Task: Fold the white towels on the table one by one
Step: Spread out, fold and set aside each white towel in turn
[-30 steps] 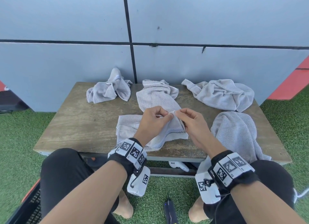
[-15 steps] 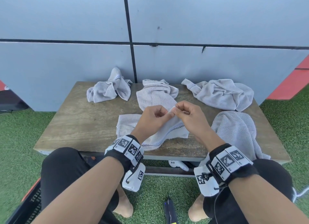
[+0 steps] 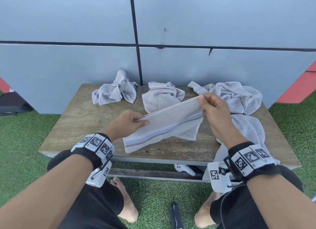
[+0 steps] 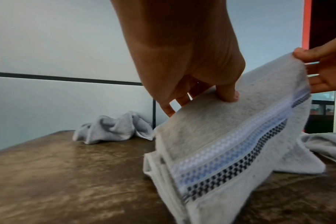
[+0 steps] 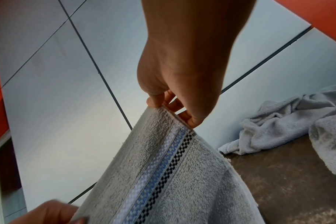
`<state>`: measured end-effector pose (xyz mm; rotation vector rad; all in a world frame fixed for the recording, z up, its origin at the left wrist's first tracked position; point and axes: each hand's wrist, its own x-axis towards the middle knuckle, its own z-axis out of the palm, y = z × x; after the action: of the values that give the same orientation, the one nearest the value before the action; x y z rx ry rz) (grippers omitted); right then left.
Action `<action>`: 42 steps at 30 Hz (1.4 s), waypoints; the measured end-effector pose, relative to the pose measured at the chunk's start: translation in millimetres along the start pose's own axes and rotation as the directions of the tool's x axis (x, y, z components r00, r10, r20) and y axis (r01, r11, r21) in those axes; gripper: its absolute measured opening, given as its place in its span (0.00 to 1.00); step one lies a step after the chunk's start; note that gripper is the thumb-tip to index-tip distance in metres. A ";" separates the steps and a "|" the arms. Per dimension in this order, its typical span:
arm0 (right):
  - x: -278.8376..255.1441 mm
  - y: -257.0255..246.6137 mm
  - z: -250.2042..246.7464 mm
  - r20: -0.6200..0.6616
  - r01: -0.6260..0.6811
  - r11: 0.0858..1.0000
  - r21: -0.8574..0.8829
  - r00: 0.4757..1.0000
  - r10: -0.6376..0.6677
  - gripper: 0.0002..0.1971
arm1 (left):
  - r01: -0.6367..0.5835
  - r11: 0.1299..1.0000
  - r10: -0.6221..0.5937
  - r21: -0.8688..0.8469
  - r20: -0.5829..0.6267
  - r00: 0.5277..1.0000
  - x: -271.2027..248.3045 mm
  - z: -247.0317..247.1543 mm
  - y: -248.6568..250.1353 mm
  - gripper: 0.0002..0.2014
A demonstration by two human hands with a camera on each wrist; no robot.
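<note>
Fingers [image 3: 201, 100] of both hands pinch the towel [image 3: 164, 126] by its top corners above the table [image 3: 71, 126]; soft, light, best gripped there.

The white towel [image 3: 171, 124] carries pale-blue and black-checked stripes above the brown wooden table [image 3: 82, 122], green turf [image 3: 25, 136] around it.

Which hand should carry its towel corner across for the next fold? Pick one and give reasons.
Right, probably. The right hand pinches the striped towel at its raised end, clear of the table; the left hand holds the lower end, well placed to anchor.
</note>
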<state>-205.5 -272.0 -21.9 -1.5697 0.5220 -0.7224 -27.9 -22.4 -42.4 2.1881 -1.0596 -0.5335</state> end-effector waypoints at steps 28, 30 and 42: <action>21.3 7.0 -22.1 -0.126 -0.115 0.993 -0.009 0.986 0.113 0.13 | -0.006 0.997 -0.005 -0.077 -0.137 0.991 -50.8 -60.6 0.4 0.11; 18.1 5.6 -23.9 -0.120 -0.116 0.993 -0.012 0.986 0.113 0.10 | -0.028 0.990 -0.003 -0.139 -0.213 0.977 -55.4 -60.1 4.8 0.04; 5.7 -30.2 -23.9 -0.084 -0.086 0.993 -0.082 0.993 0.079 0.08 | -0.118 0.956 0.012 -0.267 -0.368 0.930 -61.8 -79.5 24.2 0.08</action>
<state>-220.8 -288.9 9.6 -1.5933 0.6816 -0.7099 -30.1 45.3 36.0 1.8932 -0.7974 -0.2192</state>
